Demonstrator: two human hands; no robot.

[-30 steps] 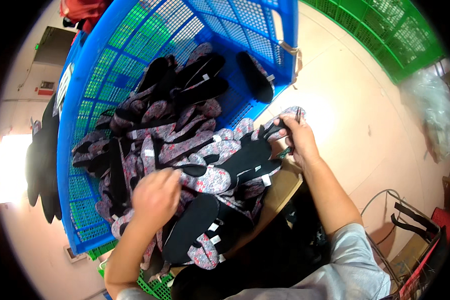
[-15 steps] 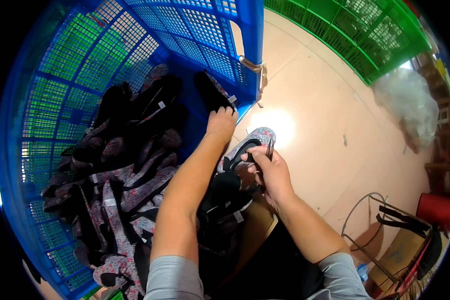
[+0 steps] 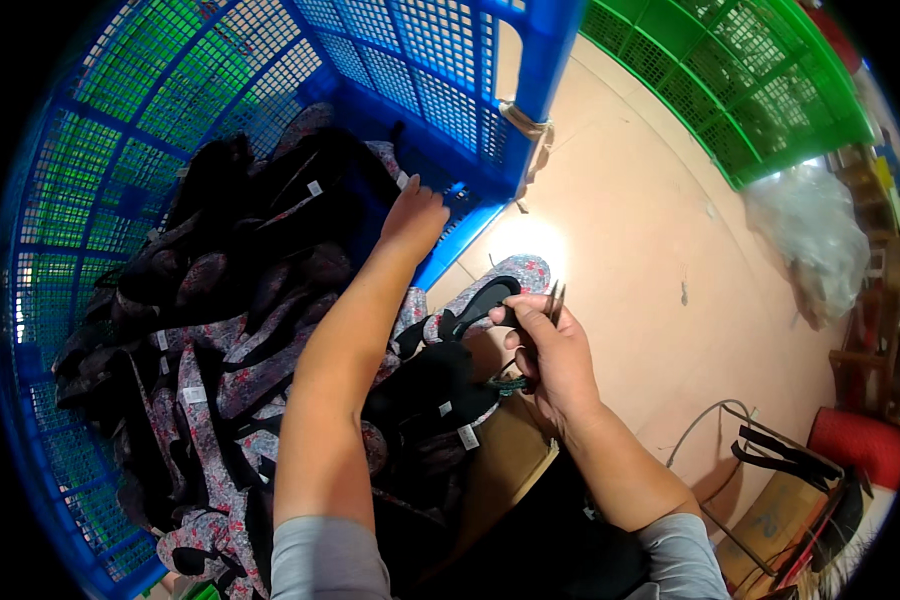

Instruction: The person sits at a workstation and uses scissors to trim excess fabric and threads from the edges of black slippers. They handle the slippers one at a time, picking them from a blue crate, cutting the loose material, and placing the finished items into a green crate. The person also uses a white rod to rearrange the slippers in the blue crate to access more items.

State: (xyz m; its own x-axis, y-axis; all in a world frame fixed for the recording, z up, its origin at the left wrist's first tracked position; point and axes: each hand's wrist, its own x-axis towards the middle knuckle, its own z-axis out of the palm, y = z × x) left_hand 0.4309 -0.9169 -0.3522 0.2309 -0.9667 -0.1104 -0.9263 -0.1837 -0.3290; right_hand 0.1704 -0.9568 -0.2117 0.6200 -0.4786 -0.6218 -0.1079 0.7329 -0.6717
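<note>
My left hand (image 3: 415, 218) reaches deep into a big blue plastic mesh crate (image 3: 450, 80), its fingers closed down on a dark piece near the crate's far wall. The crate holds a pile of black and floral-patterned shoe insoles (image 3: 220, 330). My right hand (image 3: 545, 345) hovers outside the crate's corner, gripping small metal scissors (image 3: 553, 297) with green handles and pinching a floral insole with a black strap (image 3: 490, 295). More insoles (image 3: 430, 400) lie stacked under that hand on a brown surface.
A green mesh crate (image 3: 760, 90) stands at the upper right on the beige floor (image 3: 630, 200). A clear plastic bag (image 3: 810, 240) lies at the right. Cables, a black frame and a red object (image 3: 860, 445) sit at the lower right beside a cardboard box (image 3: 770, 520).
My left hand has left the pile by my lap and stretched far into the blue crate. My right hand stays put with the scissors and insole. The view has swung left.
</note>
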